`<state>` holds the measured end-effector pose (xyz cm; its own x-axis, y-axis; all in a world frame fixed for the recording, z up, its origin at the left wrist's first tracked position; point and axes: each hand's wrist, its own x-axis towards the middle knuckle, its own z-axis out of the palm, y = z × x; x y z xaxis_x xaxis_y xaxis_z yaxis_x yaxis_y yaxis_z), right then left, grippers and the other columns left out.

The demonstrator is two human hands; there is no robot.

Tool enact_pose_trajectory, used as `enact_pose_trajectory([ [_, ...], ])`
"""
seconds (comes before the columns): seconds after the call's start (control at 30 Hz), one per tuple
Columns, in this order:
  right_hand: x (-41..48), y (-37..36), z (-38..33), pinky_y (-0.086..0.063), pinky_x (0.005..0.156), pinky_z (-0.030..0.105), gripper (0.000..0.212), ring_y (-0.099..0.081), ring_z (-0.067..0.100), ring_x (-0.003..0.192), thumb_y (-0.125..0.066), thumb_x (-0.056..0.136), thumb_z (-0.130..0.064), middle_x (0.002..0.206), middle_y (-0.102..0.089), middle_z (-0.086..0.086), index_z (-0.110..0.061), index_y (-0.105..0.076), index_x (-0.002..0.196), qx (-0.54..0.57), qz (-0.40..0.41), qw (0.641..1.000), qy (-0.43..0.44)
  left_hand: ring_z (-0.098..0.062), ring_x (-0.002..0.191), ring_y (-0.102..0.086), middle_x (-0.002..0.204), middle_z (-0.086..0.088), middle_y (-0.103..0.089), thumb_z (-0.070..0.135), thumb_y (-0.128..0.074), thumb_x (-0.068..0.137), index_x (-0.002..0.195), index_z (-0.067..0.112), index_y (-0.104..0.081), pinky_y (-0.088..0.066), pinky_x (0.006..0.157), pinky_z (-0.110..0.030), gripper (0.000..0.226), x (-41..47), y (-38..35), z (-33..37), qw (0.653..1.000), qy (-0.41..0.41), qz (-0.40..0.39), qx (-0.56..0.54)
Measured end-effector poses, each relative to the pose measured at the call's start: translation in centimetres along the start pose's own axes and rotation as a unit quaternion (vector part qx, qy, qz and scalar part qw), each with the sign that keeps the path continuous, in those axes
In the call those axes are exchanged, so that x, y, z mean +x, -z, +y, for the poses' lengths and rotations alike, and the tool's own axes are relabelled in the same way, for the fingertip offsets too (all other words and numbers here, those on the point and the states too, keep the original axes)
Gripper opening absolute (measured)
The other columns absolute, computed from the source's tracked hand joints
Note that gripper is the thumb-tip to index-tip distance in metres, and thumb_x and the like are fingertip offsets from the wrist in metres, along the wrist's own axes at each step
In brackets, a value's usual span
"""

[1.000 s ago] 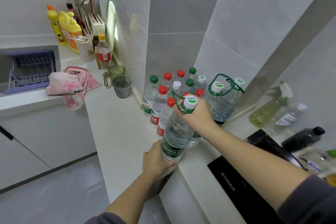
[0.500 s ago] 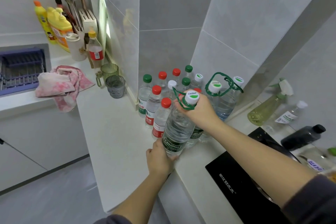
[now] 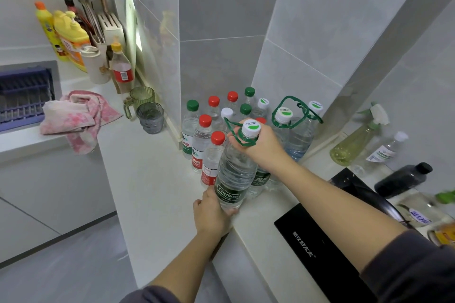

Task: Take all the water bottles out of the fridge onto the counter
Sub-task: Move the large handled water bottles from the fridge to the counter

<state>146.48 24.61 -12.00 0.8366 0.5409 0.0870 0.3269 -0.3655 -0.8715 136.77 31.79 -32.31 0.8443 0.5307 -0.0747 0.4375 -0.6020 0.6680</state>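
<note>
A large clear Cestbon water bottle (image 3: 234, 174) with a white cap and green carry loop stands tilted on the white counter (image 3: 147, 179), at the front of a cluster of bottles. My right hand (image 3: 258, 145) grips its neck and loop just under the cap. My left hand (image 3: 211, 211) holds its base near the counter's front edge. Behind it stand several small bottles with red or green caps (image 3: 204, 140) and two more large Cestbon bottles (image 3: 295, 135) in the corner. No fridge is in view.
A black cooktop (image 3: 320, 241) lies at right, with a green spray bottle (image 3: 354, 142), a small clear bottle (image 3: 386, 147) and a dark bottle (image 3: 403, 178) behind it. Two cups (image 3: 147, 113), a pink cloth (image 3: 76, 118), detergent bottles (image 3: 66, 37) and a utensil holder (image 3: 98, 61) stand left.
Both hands have carried the large bottle forward onto the counter, up against the small red-capped bottles. The left hand has slid to its base.
</note>
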Motion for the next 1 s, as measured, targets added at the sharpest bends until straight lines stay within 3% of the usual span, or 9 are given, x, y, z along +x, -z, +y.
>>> enact_pose_trajectory([
  [0.1, -0.5, -0.2, 0.1, -0.053, 0.081, 0.017, 0.017, -0.066, 0.004, 0.084, -0.076, 0.081, -0.007, 0.091, -0.072, -0.003, -0.010, -0.065, 0.093, 0.016, 0.017, 1.000, -0.004, -0.018, 0.106, -0.057, 0.116, 0.004, -0.057, 0.055, -0.073, 0.066, 0.130, 0.020, -0.037, -0.039, 0.097, -0.033, 0.081, -0.2, 0.2, 0.0, 1.000, -0.002, -0.006, -0.010],
  [0.2, -1.5, -0.6, 0.0, -0.050, 0.082, 0.013, 0.028, -0.065, 0.000, 0.089, -0.079, 0.079, -0.013, 0.096, -0.069, -0.012, -0.018, -0.062, 0.101, 0.035, 0.041, 0.998, -0.017, -0.022, 0.107, -0.059, 0.123, 0.003, -0.055, 0.054, -0.078, 0.064, 0.135, 0.021, -0.033, -0.049, 0.088, -0.036, 0.090, -0.5, 0.8, 0.0, 0.998, 0.002, -0.023, -0.058],
  [0.37, -2.7, -0.5, 0.3, -0.039, 0.071, -0.004, 0.044, -0.055, -0.027, 0.085, -0.079, 0.080, -0.017, 0.101, -0.060, -0.027, -0.026, -0.053, 0.114, 0.031, 0.024, 0.999, -0.028, -0.020, 0.111, -0.060, 0.124, 0.003, -0.061, 0.036, -0.088, 0.059, 0.132, 0.021, -0.043, -0.050, 0.088, -0.035, 0.087, 0.6, 1.9, 0.0, 0.991, -0.020, -0.060, -0.116],
  [0.47, -2.5, -0.5, 0.3, -0.039, 0.073, -0.005, 0.046, -0.054, -0.027, 0.087, -0.079, 0.081, -0.018, 0.103, -0.059, -0.027, -0.026, -0.053, 0.117, 0.025, 0.023, 0.999, -0.033, -0.021, 0.111, -0.060, 0.123, 0.000, -0.062, 0.031, -0.091, 0.058, 0.129, 0.016, -0.047, -0.047, 0.087, -0.030, 0.085, 1.1, 2.2, 0.1, 0.990, -0.015, -0.071, -0.117],
  [0.67, -2.8, -0.9, 0.8, -0.038, 0.075, -0.004, 0.043, -0.055, -0.025, 0.091, -0.076, 0.083, -0.015, 0.105, -0.059, -0.027, -0.027, -0.052, 0.116, 0.025, 0.038, 0.999, -0.020, -0.021, 0.110, -0.059, 0.123, 0.000, -0.060, 0.033, -0.091, 0.058, 0.129, 0.017, -0.046, -0.050, 0.089, -0.034, 0.085, 0.9, 2.3, 0.1, 0.991, -0.010, -0.080, -0.110],
  [0.77, -3.3, -1.2, 0.8, -0.040, 0.084, 0.003, 0.053, -0.056, -0.014, 0.106, -0.079, 0.081, -0.027, 0.116, -0.060, -0.023, -0.027, -0.050, 0.125, 0.012, 0.059, 0.998, -0.020, -0.024, 0.112, -0.057, 0.126, -0.006, -0.052, 0.035, -0.089, 0.063, 0.130, 0.013, -0.041, -0.049, 0.090, -0.037, 0.086, 0.5, 2.4, 0.2, 0.992, -0.003, -0.084, -0.096],
  [0.87, -4.3, -1.2, 1.1, -0.043, 0.098, 0.023, 0.067, -0.052, 0.004, 0.121, -0.081, 0.077, -0.036, 0.130, -0.056, -0.014, -0.026, -0.047, 0.134, -0.039, 0.090, 0.995, -0.010, -0.027, 0.119, -0.053, 0.129, -0.009, -0.046, 0.038, -0.088, 0.064, 0.136, 0.011, -0.032, -0.049, 0.092, -0.039, 0.095, 0.2, 3.3, 0.3, 0.993, 0.021, -0.089, -0.074],
  [1.0, -7.0, -0.5, 2.2, -0.046, 0.104, 0.042, 0.076, -0.047, 0.009, 0.128, -0.080, 0.076, -0.038, 0.140, -0.047, -0.011, -0.028, -0.040, 0.141, -0.079, 0.114, 0.990, -0.022, -0.024, 0.130, -0.042, 0.142, -0.005, -0.037, 0.041, -0.086, 0.067, 0.147, 0.013, -0.023, -0.045, 0.096, -0.039, 0.106, -0.6, 5.8, 0.1, 0.998, -0.001, -0.069, -0.014],
])
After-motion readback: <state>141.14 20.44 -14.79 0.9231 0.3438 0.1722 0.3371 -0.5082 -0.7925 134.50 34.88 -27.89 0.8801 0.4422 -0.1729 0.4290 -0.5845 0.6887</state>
